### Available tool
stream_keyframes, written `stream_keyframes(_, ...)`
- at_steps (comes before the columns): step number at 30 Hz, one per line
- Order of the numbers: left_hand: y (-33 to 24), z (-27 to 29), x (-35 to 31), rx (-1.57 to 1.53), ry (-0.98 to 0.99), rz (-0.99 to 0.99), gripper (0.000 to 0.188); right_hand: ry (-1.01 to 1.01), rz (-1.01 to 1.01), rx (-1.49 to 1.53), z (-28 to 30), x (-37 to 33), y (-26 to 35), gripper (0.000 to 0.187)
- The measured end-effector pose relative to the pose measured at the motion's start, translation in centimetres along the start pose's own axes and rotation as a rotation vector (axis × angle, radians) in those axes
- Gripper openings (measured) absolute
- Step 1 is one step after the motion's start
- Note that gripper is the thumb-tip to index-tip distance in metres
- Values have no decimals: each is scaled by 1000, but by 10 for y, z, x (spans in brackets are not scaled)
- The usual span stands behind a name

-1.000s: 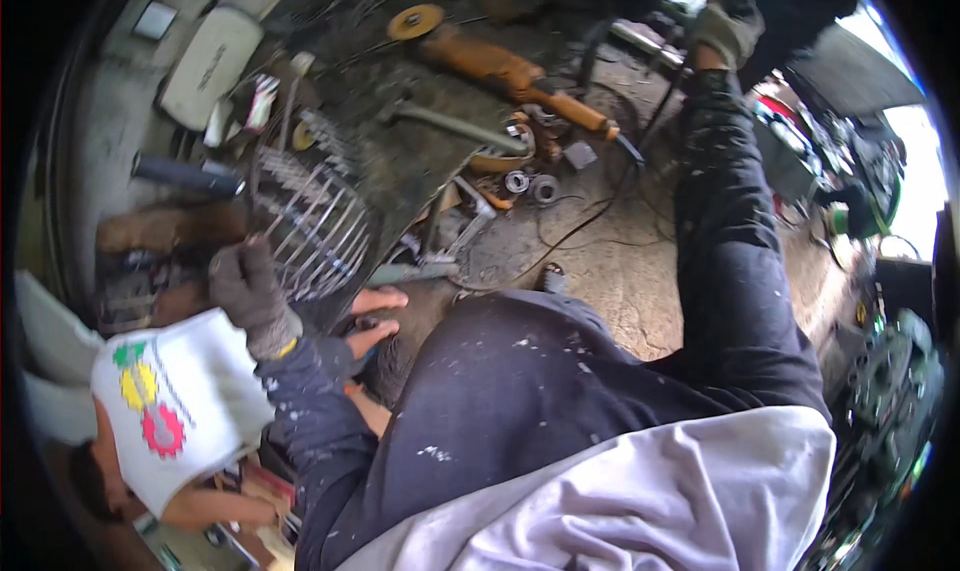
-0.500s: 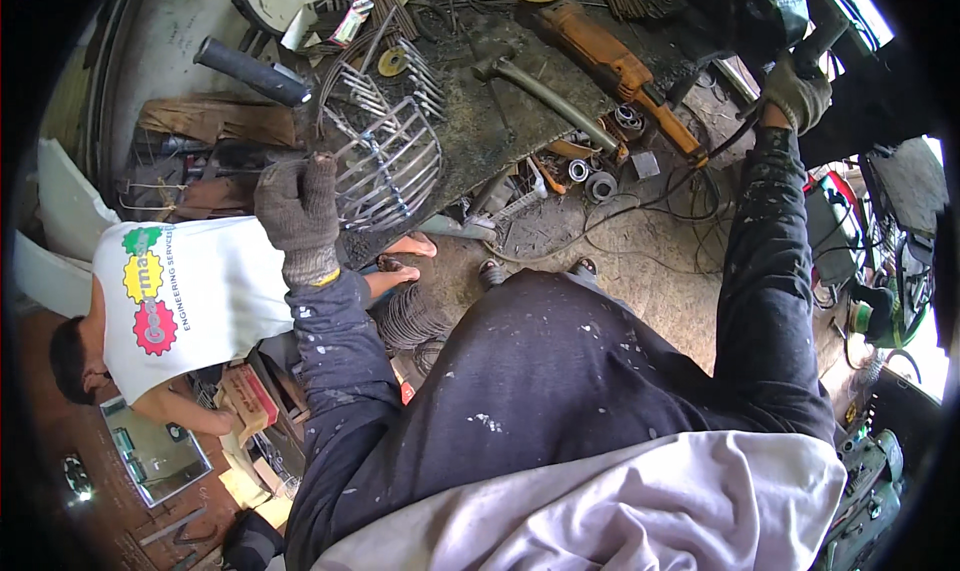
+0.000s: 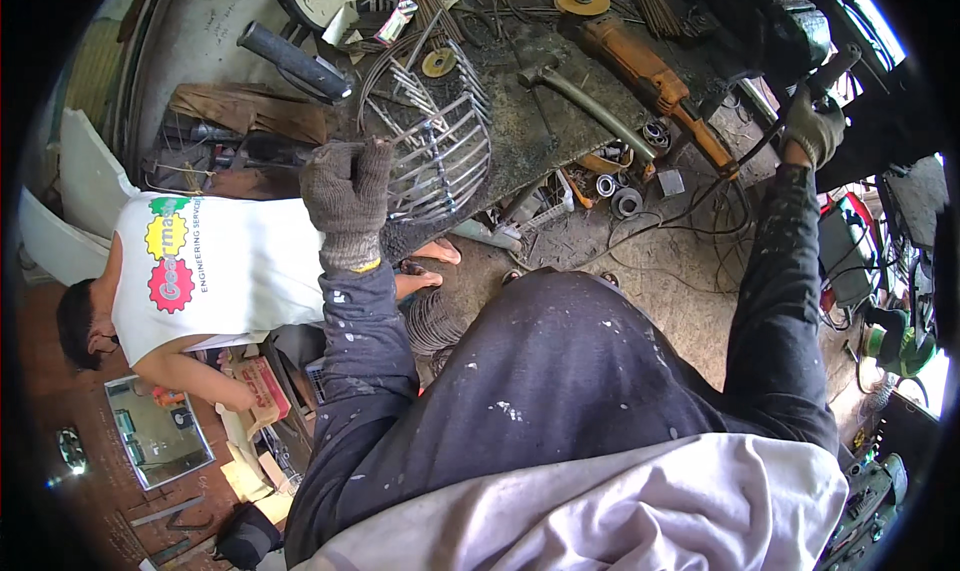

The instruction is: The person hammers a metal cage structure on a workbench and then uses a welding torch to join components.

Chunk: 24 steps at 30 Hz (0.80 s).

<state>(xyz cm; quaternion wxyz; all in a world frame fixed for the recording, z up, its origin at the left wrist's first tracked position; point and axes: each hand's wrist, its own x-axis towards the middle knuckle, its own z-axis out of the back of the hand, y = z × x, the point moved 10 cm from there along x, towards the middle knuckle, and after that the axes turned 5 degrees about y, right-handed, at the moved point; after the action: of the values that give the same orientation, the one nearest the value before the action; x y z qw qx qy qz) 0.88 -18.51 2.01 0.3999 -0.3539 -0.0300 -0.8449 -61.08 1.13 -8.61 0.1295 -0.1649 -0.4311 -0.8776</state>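
My left hand point(image 3: 345, 199), in a grey knit glove, is raised at the left edge of the metal grille point(image 3: 440, 166), a curved frame of welded rods on the dark bench. Its fingers are bent and pressed together; what lies between them, if anything, is too small to make out. On the far right, my gloved right hand point(image 3: 815, 131) is closed round the lower end of a dark handle point(image 3: 838, 69) with a rounded tip. Dark machinery point(image 3: 795, 31) stands just beyond that hand. The hidden palm side conceals how the handle continues.
An orange power tool point(image 3: 640, 66), a hammer point(image 3: 590, 106) and a cutting disc point(image 3: 582, 1) lie on the workbench point(image 3: 520, 141). Bearings point(image 3: 627, 203) and cables sit below its edge. A co-worker in a white sleeveless shirt point(image 3: 260, 261) bends over a cardboard box point(image 3: 265, 391) at left.
The whole view has shifted, so the bench and grille appear farther right. My left hand keeps its place beside the grille; my right hand keeps its grip on the dark handle.
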Motion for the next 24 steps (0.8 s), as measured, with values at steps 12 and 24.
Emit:
stream_keyframes(12,-3,3,-3,-24,-33,-75,34,1264,468,891,19,-351,221,36)
stream_keyframes(24,0,9,-9,-64,30,-73,35,1237,675,518,2,-405,300,49)
